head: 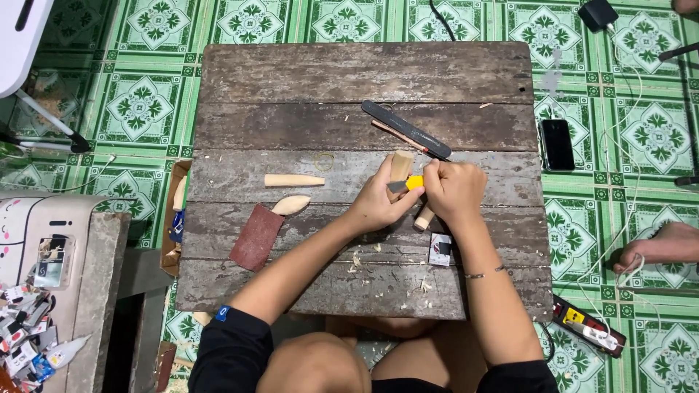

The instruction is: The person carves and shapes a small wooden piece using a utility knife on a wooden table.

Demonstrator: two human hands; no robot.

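Near the middle of the weathered grey plank worktop, both hands are bunched on one workpiece. Left hand is wrapped around a pale, squared-off wooden blank, thumb lying right up against the cutting zone. Right hand is fisted tight on a yellow-handled utility knife; its blade looks pressed to the blank, but I can't tell which way the edge faces. A second light wooden peg pokes out under the right hand; whether that hand is holding it or just covering it, I cannot say.

Risks as I read them:
- Left-hand grip sits very close to the blade. If the edge skips on grain, the thumb is first in line.
- Blank is held free, not clamped. Torque from the cut could roll it in the fingers.
- Shavings are scattered toward the near edge of the worktop, so anything set down there has loose footing.
- Small box just nearside of the right hand could be knocked off by the forearm.

Left of the hands: tapered pale wooden piece, leaf-shaped pale offcut, reddish-brown sandpaper sheet. Beyond the hands: long black file with a slim pencil-like stick beside it. All well apart from the cut.
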